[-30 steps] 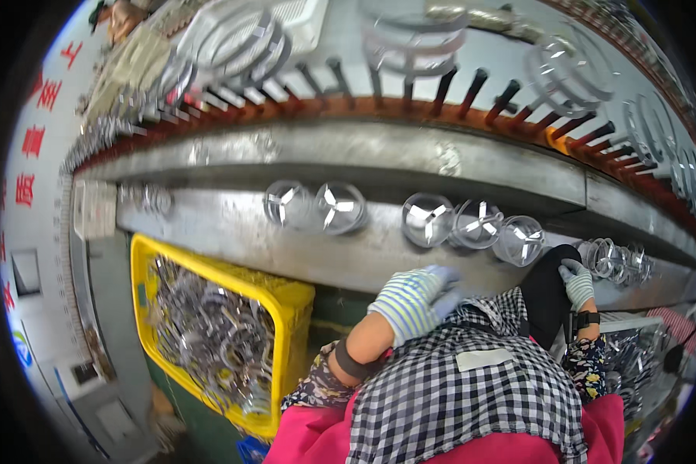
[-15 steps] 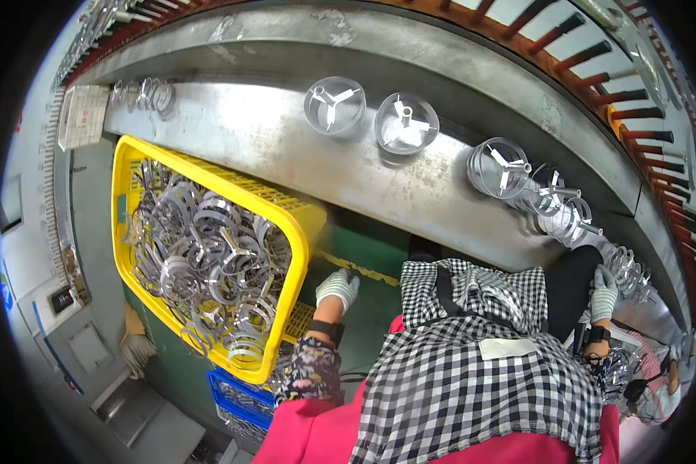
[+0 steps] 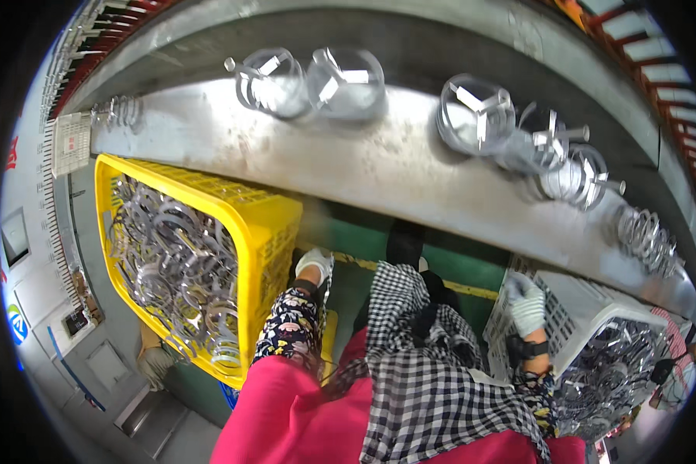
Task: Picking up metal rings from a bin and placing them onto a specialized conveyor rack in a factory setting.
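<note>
My left hand (image 3: 315, 267), in a pale glove, hangs beside the yellow basket (image 3: 243, 255); its fingers look loosely stretched, partly blurred, with nothing seen in them. The basket holds many shiny metal rings and three-armed pieces (image 3: 182, 267). My right hand (image 3: 527, 304), in a striped pale glove, is next to the near wall of a white-grey plastic basket (image 3: 561, 298); its fingers are loosely bent and hold nothing I can see. On the metal bench above stand ring-shaped parts with three spokes and a short tube, among them one (image 3: 346, 83) and another (image 3: 476, 116).
The metal bench (image 3: 286, 155) curves across the top. More rings stand at its right end (image 3: 648, 241) and far left (image 3: 117, 112). Red-and-metal rods (image 3: 657, 85) line the upper right. A white crate (image 3: 72, 143) stands at the far left. A yellow line (image 3: 472, 291) crosses the green floor.
My view has swung to the right, bringing the white-grey basket into sight. My right hand has left my dark-clad knee and come beside that basket. My left hand stays near the yellow basket.
</note>
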`<action>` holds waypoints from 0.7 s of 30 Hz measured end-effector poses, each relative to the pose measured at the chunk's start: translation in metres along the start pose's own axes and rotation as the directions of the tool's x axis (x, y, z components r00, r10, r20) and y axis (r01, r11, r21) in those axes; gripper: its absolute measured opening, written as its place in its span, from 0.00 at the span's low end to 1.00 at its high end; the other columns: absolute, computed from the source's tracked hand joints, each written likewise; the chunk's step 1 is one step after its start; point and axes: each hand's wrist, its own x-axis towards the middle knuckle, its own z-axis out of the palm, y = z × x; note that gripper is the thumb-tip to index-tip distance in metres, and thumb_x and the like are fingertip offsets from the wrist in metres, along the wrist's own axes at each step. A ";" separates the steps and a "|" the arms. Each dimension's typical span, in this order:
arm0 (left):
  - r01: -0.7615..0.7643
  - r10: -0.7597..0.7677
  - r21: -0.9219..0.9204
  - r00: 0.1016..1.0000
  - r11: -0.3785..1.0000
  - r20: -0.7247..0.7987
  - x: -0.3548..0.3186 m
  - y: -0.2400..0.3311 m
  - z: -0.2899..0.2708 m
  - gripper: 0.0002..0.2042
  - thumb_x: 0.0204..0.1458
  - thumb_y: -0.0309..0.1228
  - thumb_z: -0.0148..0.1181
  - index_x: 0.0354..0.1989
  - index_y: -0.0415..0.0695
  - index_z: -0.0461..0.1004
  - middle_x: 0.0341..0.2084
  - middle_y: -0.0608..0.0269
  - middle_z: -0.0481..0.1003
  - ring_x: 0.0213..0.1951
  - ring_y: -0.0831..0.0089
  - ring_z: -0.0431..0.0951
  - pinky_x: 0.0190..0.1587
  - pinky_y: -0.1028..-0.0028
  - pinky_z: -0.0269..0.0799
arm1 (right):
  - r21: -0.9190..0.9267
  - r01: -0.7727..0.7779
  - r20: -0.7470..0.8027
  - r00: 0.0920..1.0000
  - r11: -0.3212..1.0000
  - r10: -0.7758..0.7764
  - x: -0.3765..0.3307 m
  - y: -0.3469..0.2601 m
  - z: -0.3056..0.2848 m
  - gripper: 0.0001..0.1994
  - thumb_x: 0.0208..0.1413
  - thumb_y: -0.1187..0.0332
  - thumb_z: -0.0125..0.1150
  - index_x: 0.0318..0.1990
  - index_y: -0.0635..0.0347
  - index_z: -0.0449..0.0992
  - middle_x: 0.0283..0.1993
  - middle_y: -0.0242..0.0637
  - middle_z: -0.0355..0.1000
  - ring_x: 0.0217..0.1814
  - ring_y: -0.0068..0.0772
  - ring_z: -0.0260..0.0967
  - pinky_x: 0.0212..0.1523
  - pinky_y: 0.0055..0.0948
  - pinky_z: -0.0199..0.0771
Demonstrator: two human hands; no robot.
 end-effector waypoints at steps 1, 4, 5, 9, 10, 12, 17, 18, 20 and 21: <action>0.050 -0.049 -0.023 0.998 0.998 0.025 0.006 -0.005 0.015 0.21 0.51 0.45 0.50 0.44 0.41 0.75 0.45 0.44 0.72 0.50 0.49 0.71 0.52 0.60 0.67 | -0.045 0.030 0.054 0.998 0.999 -0.028 -0.008 0.014 0.024 0.11 0.53 0.66 0.57 0.40 0.62 0.76 0.35 0.49 0.75 0.37 0.45 0.75 0.41 0.34 0.72; -0.023 0.029 -0.082 0.997 0.996 0.067 0.034 -0.025 0.077 0.25 0.50 0.46 0.53 0.50 0.38 0.70 0.51 0.42 0.68 0.54 0.51 0.67 0.55 0.63 0.64 | -0.098 0.126 0.145 0.983 0.987 -0.111 -0.027 0.048 0.086 0.11 0.52 0.63 0.57 0.40 0.59 0.77 0.37 0.49 0.75 0.40 0.50 0.73 0.43 0.38 0.72; -0.029 0.035 -0.088 0.997 0.996 0.068 0.040 -0.021 0.101 0.25 0.50 0.46 0.53 0.50 0.38 0.70 0.51 0.42 0.68 0.54 0.51 0.67 0.55 0.63 0.64 | -0.107 0.114 0.187 0.978 0.988 -0.093 -0.031 0.063 0.103 0.11 0.52 0.63 0.57 0.40 0.58 0.77 0.37 0.49 0.75 0.41 0.51 0.73 0.43 0.38 0.72; 0.024 -0.013 -0.132 0.997 0.991 0.081 0.076 -0.026 0.163 0.28 0.50 0.46 0.54 0.55 0.39 0.66 0.54 0.44 0.66 0.57 0.51 0.65 0.57 0.64 0.62 | -0.148 0.079 0.233 0.972 0.986 -0.042 -0.054 0.114 0.162 0.12 0.52 0.63 0.57 0.40 0.58 0.77 0.39 0.49 0.74 0.42 0.51 0.72 0.45 0.40 0.71; 0.038 -0.026 -0.175 0.997 0.984 0.066 0.086 -0.028 0.176 0.29 0.50 0.46 0.54 0.55 0.38 0.65 0.54 0.43 0.66 0.57 0.51 0.65 0.57 0.64 0.62 | -0.147 0.062 0.239 0.971 0.987 -0.025 -0.056 0.125 0.171 0.12 0.52 0.63 0.57 0.40 0.60 0.76 0.39 0.49 0.75 0.42 0.52 0.72 0.45 0.40 0.71; 0.044 -0.036 -0.320 0.999 0.946 0.031 0.116 -0.040 0.209 0.30 0.49 0.45 0.55 0.55 0.36 0.64 0.53 0.40 0.66 0.57 0.50 0.65 0.57 0.64 0.62 | -0.116 -0.011 0.236 0.971 0.993 0.039 -0.059 0.156 0.199 0.12 0.52 0.64 0.56 0.41 0.59 0.76 0.39 0.50 0.74 0.42 0.52 0.72 0.45 0.41 0.71; 0.034 0.007 -0.638 0.998 0.769 0.062 0.230 -0.084 0.285 0.35 0.47 0.46 0.57 0.57 0.30 0.61 0.55 0.39 0.65 0.57 0.51 0.65 0.57 0.66 0.61 | -0.316 0.011 0.228 0.971 0.949 0.064 0.029 0.201 0.286 0.14 0.52 0.60 0.52 0.42 0.56 0.76 0.37 0.51 0.74 0.41 0.55 0.71 0.45 0.44 0.70; 0.067 -0.058 -0.650 0.998 0.757 0.035 0.256 -0.086 0.299 0.35 0.48 0.47 0.57 0.56 0.29 0.61 0.55 0.39 0.65 0.57 0.51 0.65 0.57 0.66 0.61 | -0.320 0.088 0.199 0.980 0.943 -0.024 0.064 0.212 0.316 0.15 0.53 0.60 0.52 0.43 0.56 0.75 0.37 0.50 0.74 0.41 0.55 0.71 0.45 0.44 0.70; 0.074 -0.122 -0.748 0.992 0.660 -0.010 0.314 -0.132 0.341 0.36 0.50 0.50 0.56 0.56 0.28 0.60 0.55 0.39 0.64 0.57 0.51 0.65 0.57 0.66 0.61 | -0.438 0.230 0.315 0.945 0.869 -0.092 0.126 0.189 0.370 0.17 0.53 0.58 0.51 0.46 0.55 0.74 0.40 0.50 0.74 0.43 0.54 0.70 0.46 0.44 0.69; 0.063 -0.111 -0.702 0.994 0.709 -0.023 0.319 -0.086 0.327 0.35 0.50 0.50 0.56 0.57 0.31 0.59 0.54 0.42 0.66 0.54 0.52 0.68 0.53 0.63 0.65 | -0.585 0.219 0.370 0.929 0.781 0.017 0.162 0.184 0.383 0.18 0.53 0.58 0.50 0.49 0.55 0.73 0.43 0.50 0.73 0.45 0.53 0.70 0.48 0.44 0.69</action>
